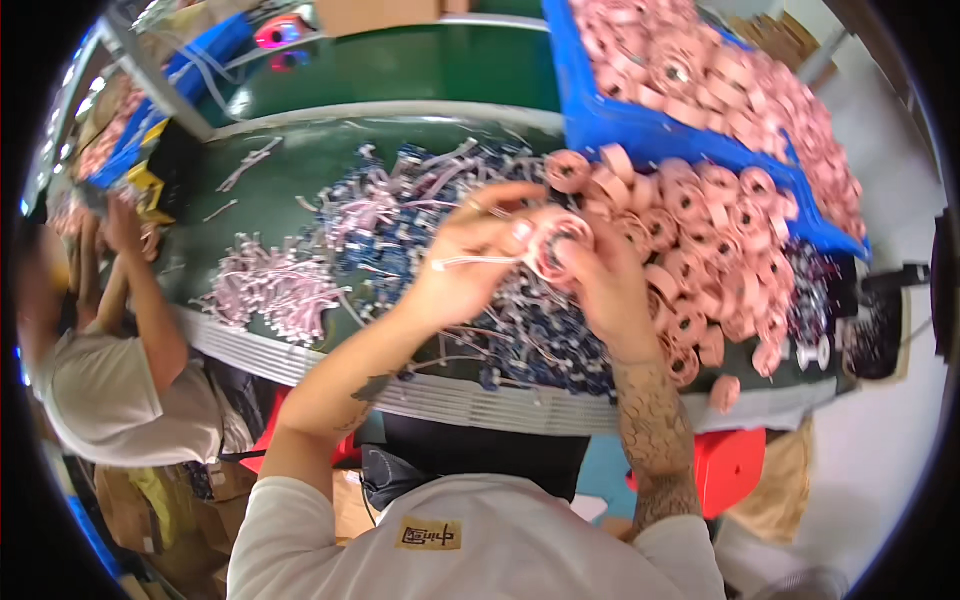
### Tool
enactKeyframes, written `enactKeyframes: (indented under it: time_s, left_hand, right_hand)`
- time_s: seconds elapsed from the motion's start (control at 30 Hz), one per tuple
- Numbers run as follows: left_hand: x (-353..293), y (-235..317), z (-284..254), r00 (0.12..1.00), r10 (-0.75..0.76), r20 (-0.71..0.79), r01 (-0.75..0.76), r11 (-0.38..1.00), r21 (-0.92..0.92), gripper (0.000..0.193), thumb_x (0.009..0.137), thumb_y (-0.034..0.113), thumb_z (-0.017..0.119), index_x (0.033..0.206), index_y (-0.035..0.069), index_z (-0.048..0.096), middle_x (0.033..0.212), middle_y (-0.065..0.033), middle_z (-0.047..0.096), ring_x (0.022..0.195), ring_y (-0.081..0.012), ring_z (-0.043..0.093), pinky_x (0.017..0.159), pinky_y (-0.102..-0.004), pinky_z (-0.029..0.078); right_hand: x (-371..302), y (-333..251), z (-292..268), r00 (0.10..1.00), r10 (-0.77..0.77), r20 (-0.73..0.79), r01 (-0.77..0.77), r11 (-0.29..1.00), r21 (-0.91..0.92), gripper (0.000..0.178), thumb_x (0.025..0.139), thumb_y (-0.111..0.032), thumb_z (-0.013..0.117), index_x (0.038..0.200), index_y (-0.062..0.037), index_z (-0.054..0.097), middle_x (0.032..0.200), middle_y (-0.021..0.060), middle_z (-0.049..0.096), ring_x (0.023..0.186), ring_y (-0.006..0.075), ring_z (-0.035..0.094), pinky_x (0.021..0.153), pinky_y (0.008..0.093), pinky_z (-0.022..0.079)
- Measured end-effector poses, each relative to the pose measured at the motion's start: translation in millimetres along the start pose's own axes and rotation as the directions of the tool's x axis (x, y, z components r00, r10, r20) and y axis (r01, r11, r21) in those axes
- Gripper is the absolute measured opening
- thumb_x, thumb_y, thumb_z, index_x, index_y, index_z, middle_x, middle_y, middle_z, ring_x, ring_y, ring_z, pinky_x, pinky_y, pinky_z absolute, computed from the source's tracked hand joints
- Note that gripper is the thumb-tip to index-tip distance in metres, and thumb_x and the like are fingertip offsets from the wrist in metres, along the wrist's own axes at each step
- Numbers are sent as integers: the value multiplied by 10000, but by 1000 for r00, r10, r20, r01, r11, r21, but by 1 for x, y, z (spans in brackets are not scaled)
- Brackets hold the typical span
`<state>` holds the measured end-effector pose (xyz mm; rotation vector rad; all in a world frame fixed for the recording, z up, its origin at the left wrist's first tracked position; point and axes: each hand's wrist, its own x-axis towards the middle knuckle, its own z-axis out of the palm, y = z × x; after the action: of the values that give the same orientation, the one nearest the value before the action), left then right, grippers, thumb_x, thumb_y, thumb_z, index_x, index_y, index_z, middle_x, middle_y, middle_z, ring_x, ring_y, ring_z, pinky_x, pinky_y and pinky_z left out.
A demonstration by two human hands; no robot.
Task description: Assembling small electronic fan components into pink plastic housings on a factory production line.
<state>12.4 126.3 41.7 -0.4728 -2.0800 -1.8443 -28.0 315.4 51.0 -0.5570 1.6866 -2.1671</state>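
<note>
In front of me, above the heaped parts, I hold a pink ring-shaped plastic housing [556,248] with both hands. My right hand [612,280] grips its right side, the thumb pressed into its middle. The fingers of my left hand [462,262] are closed at the ring's left side, around a short pale wire [472,261] that stretches left across them. What sits inside the ring is blurred. Below my hands lies a pile of small blue parts with wires [545,345]. Many similar pink rings [690,250] are heaped just right of my right hand.
A blue bin [625,125] full of pink rings stands at the far right. Bundled pink-and-white wires [275,290] lie on the green table at left. Red stools [728,468] are below the front edge. Another person [120,390] works at the far left.
</note>
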Motion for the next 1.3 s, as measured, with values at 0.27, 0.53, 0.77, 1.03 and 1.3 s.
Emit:
enactKeyframes:
  time_s: [0.27,0.53,0.77,1.03,1.3]
  left_hand:
    - [2,2,17,996,70,48,-73,995,73,382,1031,333,553,1168,16,717,1256,-180,635,1192,-298,581,977,-399,493]
    - [15,19,-33,920,192,-340,-142,976,168,453,951,269,670,1301,0,571,1172,-130,652,1008,-220,611,890,-341,493]
    - [1,26,13,894,403,195,-418,595,687,754,685,233,847,1337,7,542,1309,-121,556,1173,-293,539,981,-462,384]
    - [0,23,16,893,433,125,-424,713,558,653,660,108,819,1244,-41,568,1173,-145,571,1065,-339,553,931,-434,490]
    - [0,23,18,914,389,114,-380,725,574,676,645,86,831,1258,-29,571,1200,-151,588,1026,-330,593,869,-401,520]
  right_hand:
    - [-15,3,-9,996,-57,-72,58,998,3,257,920,-37,587,1155,60,622,1042,52,663,926,108,620,833,248,501]
    - [-8,-7,-13,957,-99,-272,34,972,-232,278,925,-36,619,1182,68,598,1069,77,670,911,114,643,782,247,532]
    - [-6,4,-5,965,-214,-153,176,958,-227,287,924,-87,689,1165,50,610,1016,51,665,881,99,622,781,249,509]
    - [-10,7,2,979,-161,-123,133,969,-210,271,928,-76,673,1155,53,604,995,39,655,858,84,612,760,242,511]
    - [-7,9,0,976,-180,-122,135,943,-305,241,919,-73,665,1117,57,620,956,37,652,818,86,593,731,243,493]
